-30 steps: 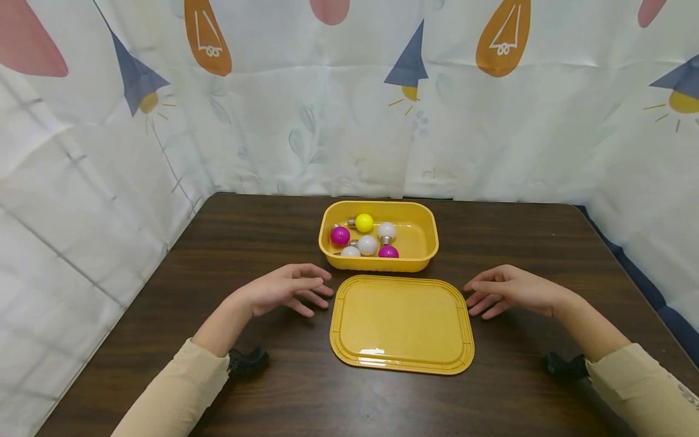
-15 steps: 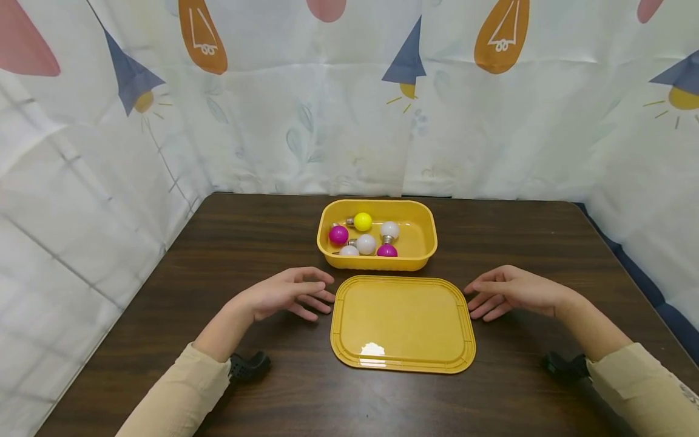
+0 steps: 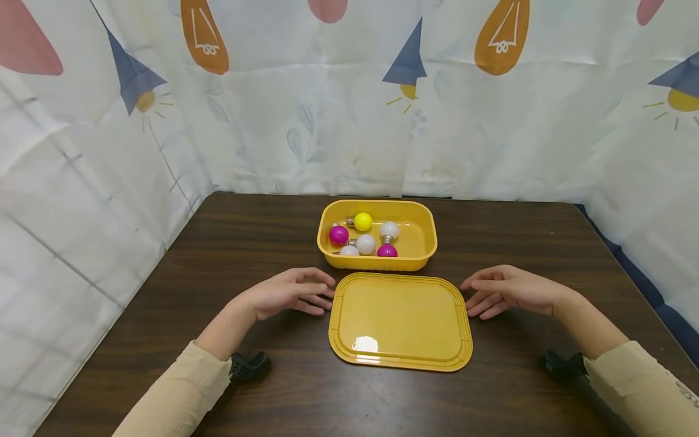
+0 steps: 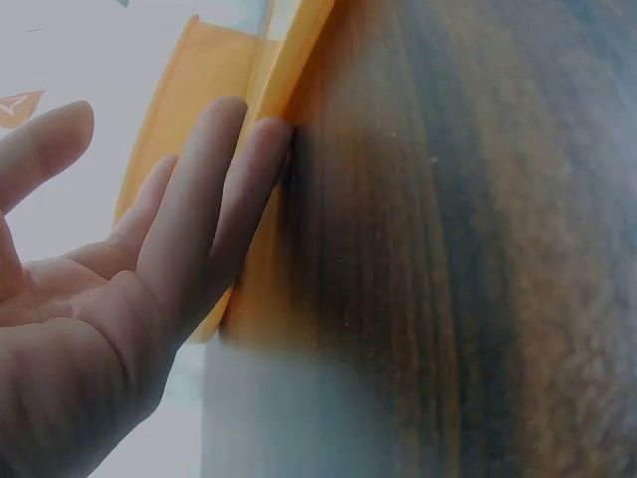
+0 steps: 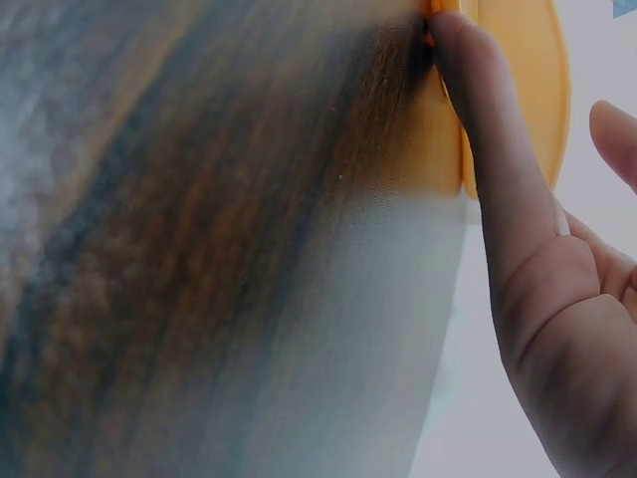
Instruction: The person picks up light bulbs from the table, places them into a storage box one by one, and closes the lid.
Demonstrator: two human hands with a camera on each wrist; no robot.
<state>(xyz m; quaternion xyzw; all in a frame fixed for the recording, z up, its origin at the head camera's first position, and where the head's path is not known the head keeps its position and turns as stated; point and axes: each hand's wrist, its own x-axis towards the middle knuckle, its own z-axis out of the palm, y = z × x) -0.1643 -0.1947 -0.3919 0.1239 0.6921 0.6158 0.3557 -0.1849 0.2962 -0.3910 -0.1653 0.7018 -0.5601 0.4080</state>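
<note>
A flat yellow lid [image 3: 401, 321] with a ridged rim lies on the dark wooden table in the head view. My left hand [image 3: 292, 294] is at its left edge, fingers extended and fingertips by the rim. At the opposite edge, my right hand [image 3: 505, 293] has its fingertips against or very near the rim, fingers loosely bent. Neither hand grips anything. Just behind the lid stands a yellow open box [image 3: 417, 263]. Inside lie several light bulbs: a yellow bulb [image 3: 363, 221], a magenta bulb [image 3: 338, 235], a white bulb [image 3: 365, 244] and others, some partly hidden by the front wall.
The brown wood-grain table [image 3: 262, 230] extends around the box and lid. A white patterned curtain [image 3: 349, 121] hangs behind the table and along its sides. Dark wrist devices, such as the left wrist device [image 3: 251, 366], sit under both wrists.
The lid has shifted slightly left and toward the box. My left fingers have drawn closer together, and my right hand has moved slightly left. The box and bulbs stay in place.
</note>
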